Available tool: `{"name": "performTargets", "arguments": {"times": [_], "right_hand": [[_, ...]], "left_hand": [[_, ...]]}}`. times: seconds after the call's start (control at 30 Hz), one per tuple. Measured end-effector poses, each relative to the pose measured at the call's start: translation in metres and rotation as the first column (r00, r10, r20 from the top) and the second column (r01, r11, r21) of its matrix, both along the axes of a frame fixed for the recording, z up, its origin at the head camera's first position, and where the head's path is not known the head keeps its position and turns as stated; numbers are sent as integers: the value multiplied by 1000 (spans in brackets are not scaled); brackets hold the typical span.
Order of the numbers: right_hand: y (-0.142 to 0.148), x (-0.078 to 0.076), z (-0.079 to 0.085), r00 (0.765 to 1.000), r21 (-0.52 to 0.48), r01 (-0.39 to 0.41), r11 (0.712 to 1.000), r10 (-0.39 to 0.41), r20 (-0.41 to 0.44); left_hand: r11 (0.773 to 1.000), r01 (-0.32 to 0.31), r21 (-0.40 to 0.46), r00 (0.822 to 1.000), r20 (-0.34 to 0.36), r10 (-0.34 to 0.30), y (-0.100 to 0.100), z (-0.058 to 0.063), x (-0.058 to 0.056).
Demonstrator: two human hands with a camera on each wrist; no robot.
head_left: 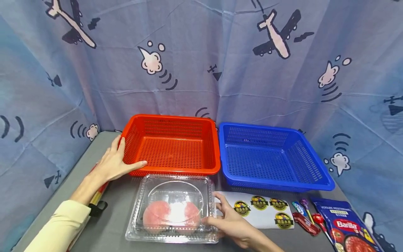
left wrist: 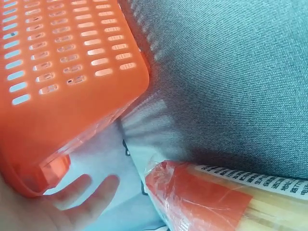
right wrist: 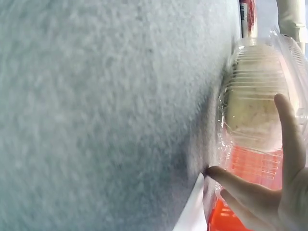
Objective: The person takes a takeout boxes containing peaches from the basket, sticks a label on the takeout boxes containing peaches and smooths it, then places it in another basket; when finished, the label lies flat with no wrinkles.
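Observation:
A clear plastic clamshell box with two round pink peach-like fruits lies in front of the red basket. My right hand grips the box at its right side, thumb over the lid edge and fingers along the side. In the right wrist view the fingers of that hand straddle the box's edge. At the red basket's left front corner is my left hand, fingers spread along the left side and thumb over the front rim. Two straight fingers show past the rim in the left wrist view.
A blue basket stands right of the red one. Before it lies a white sticker sheet, with lollipops, a red packet and a blue Barilla pouch farther right. A clear-wrapped yellow bundle lies under my left arm.

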State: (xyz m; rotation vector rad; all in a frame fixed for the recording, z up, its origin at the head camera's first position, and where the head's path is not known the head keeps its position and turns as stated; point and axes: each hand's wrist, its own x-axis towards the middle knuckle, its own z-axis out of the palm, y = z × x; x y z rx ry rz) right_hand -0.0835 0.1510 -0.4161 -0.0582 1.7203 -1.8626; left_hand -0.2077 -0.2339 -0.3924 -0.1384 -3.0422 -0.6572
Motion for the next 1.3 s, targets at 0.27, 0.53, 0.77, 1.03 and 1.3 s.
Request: {"name": "performTargets", "arguments": {"times": [0.27,0.53,0.77,1.03,1.3], "right_hand": [[3,1,0,997,104,-35,994,42,-69],[30,-6,11,953,359,79,930,36,-302],[65,-22,13,883,468,182,865,65,-464],[93,-37,5,648,661,275,699,373,-664],[102,-42,-2,633,747,219,627,492,-598]], "left_hand": [[999,-9,-46,996,-85,5,1,0,3],[1000,6,-6,978,-209,-7,5,13,23],[995,91,36,955,-287,-77,16,19,58],[977,199,74,950,-259,-174,32,9,96],[942,320,99,920,-271,-284,48,-5,115]]}}
